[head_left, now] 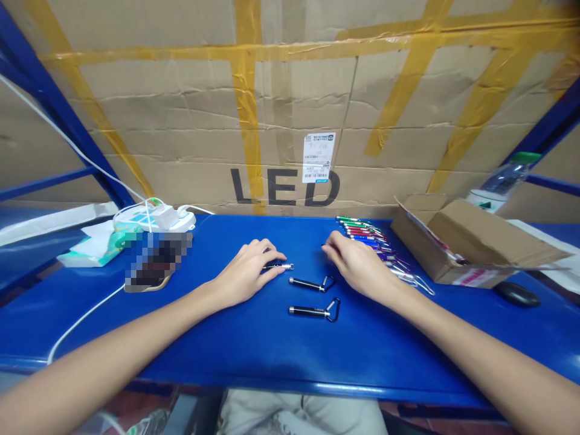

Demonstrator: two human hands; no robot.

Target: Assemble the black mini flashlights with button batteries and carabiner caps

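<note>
My left hand [244,270] rests on the blue table, thumb and fingers closed around a small black penlight [280,266] whose silver end points right. My right hand [356,263] is pinched just above the table to the right. A tiny dark bit shows at its fingertips, too hidden to name. Between and below my hands lie two black penlights with carabiner clips, an upper penlight [306,284] and a lower penlight [309,312]. Beyond my right hand is a row of coloured penlights [362,231] in green, red, blue, purple and silver, partly covered by that hand.
An open cardboard box [471,241] stands at the right, with a black mouse [516,294] before it and a bottle [502,181] behind. At left are a pixelated phone [158,263], a power strip [136,214], tissues [93,244] and cables. A large taped carton [190,133] walls the back.
</note>
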